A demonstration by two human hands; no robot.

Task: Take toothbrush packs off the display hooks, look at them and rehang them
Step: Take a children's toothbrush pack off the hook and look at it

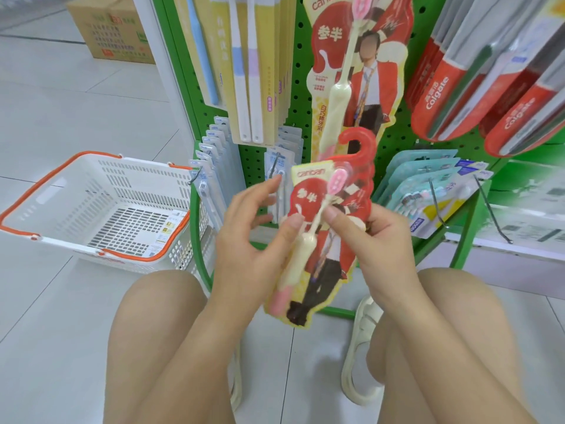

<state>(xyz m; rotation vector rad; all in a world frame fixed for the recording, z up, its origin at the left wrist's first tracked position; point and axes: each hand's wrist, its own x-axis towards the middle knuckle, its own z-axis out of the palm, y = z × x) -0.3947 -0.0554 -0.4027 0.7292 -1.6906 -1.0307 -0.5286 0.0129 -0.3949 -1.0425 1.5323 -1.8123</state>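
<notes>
The right hand (382, 240) is gripping a red and cream toothbrush pack (321, 240) along its right edge, the thumb lying across the front near the brush neck and the other fingers curled behind the card. The left hand (253, 240) is meeting the pack from the other side: its thumb is pressing on the front by the cream handle, while its fingers are stretched out and loosely spread, pointing up toward the rack. The pack is being held off the hooks, tilted, in front of the person's bare knees, with its red hanger hook (359, 145) sticking up at the top.

Just behind it, a matching pack (357, 71) is hanging on the green pegboard stand (298, 96). To the left of that, tall yellow packs (250, 56) with pale brushes are hanging in rows, and below them small white and blue packs (214, 154) are fanning out on their hooks. To the right, red Colgate packs (458, 87) are hanging high up, with teal packs (428, 185) on the hooks underneath.

On the tiled floor to the left, a white shopping basket (61, 191) with orange handles is sitting against the foot of the stand. A cardboard box (113, 29) is standing farther back. A pale shoe (360, 347) is showing between the knees.
</notes>
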